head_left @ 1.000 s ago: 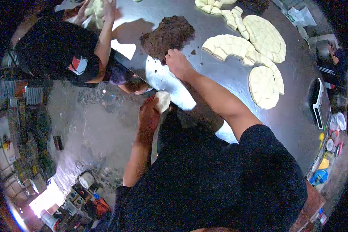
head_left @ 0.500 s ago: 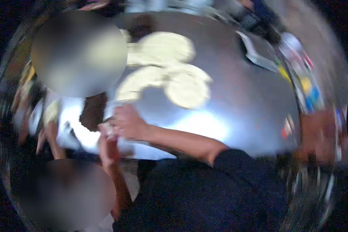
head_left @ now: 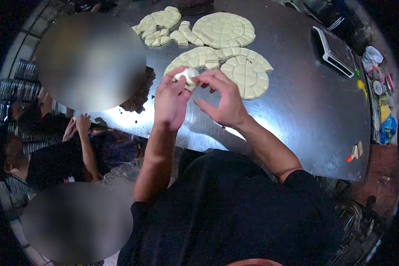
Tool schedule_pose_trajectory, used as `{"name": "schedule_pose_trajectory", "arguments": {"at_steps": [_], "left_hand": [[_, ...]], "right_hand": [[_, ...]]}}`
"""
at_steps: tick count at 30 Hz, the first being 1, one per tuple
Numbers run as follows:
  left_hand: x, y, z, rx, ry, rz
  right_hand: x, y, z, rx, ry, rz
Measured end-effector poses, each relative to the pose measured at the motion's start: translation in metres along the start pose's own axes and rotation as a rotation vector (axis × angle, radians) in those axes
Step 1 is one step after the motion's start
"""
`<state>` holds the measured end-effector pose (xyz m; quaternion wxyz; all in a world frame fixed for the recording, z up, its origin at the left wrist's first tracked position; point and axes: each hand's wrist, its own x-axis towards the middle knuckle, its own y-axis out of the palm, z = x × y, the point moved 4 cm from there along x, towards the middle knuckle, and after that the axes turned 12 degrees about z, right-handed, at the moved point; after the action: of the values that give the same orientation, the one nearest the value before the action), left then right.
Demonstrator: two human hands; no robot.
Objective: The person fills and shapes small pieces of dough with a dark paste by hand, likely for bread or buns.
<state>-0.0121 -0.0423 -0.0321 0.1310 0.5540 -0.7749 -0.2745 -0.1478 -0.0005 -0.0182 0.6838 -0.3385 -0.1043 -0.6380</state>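
My left hand [head_left: 169, 102] is raised over the near side of the metal table [head_left: 306, 115], palm up, its fingers curled round a small white piece of dough [head_left: 187, 77]. Beside it, my right hand [head_left: 224, 99] has its fingers bent and its thumb held apart, with the fingertips right at the dough's edge. Just beyond my hands lie a curved strip of scored dough [head_left: 193, 57] and a round scored dough slab [head_left: 246, 76]. A dark crumbly heap [head_left: 139, 95] sits left of my left hand, partly covered by a blurred patch.
Farther back are a larger scored dough round [head_left: 226, 30] and loose dough pieces [head_left: 162, 22]. A flat white-edged device [head_left: 334, 51] stands at the right. Colourful packets [head_left: 388, 124] line the right edge. Another person's hands [head_left: 79, 125] are at the table's left edge.
The view has shifted and sharpened. My hands, close together and blurred before, are now farther apart, with the dough visible in my left hand and my right fingers spread beside it.
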Motion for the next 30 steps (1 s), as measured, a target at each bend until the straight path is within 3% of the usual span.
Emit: {"name": "schedule_pose_trajectory", "arguments": {"at_steps": [3, 4, 5, 8, 12, 13, 15, 16, 17, 19, 20, 25, 27, 29, 30], "left_hand": [[-0.004, 0.020, 0.000, 0.033, 0.104, 0.077], [-0.005, 0.025, 0.003, 0.004, 0.054, 0.060], [-0.004, 0.026, 0.004, 0.007, 0.061, 0.066], [-0.001, 0.019, 0.010, -0.093, -0.018, 0.128], [-0.005, 0.008, -0.002, 0.071, 0.092, 0.007], [-0.005, 0.012, -0.003, 0.071, 0.094, 0.003], [-0.012, 0.027, -0.005, -0.016, 0.163, -0.053], [-0.012, 0.033, -0.005, -0.059, 0.101, -0.027], [-0.011, 0.029, -0.004, -0.062, 0.101, -0.021], [-0.005, 0.022, 0.001, -0.076, 0.039, 0.174], [-0.013, 0.033, -0.009, 0.101, 0.046, 0.126], [-0.014, 0.026, -0.016, 0.220, 0.182, 0.030], [-0.013, 0.031, -0.008, 0.291, 0.112, 0.067], [-0.012, 0.031, -0.008, 0.301, 0.058, 0.147], [-0.013, 0.031, -0.008, 0.263, 0.054, 0.138]], "right_hand": [[0.012, -0.015, -0.004, -0.182, 0.126, -0.003], [0.015, -0.018, -0.011, -0.033, 0.308, 0.039], [0.014, -0.019, -0.015, -0.036, 0.299, 0.035], [0.012, -0.014, 0.000, -0.394, -0.162, -0.044], [0.004, -0.006, 0.026, -0.278, -0.276, -0.015], [0.008, -0.008, 0.027, -0.275, -0.277, -0.012], [0.017, -0.015, 0.017, -0.170, 0.003, -0.049], [0.022, -0.018, 0.015, -0.144, 0.041, -0.019], [0.021, -0.018, 0.012, -0.150, 0.040, -0.021], [0.021, -0.016, 0.012, -0.384, -0.167, -0.067], [0.023, -0.012, 0.016, -0.494, -0.255, -0.036], [0.015, -0.007, 0.040, -0.374, -0.291, -0.076], [0.013, -0.009, 0.022, -0.170, 0.103, -0.064], [0.019, -0.011, 0.013, -0.224, 0.057, -0.084], [0.021, -0.010, 0.020, -0.383, -0.131, -0.054]]}}
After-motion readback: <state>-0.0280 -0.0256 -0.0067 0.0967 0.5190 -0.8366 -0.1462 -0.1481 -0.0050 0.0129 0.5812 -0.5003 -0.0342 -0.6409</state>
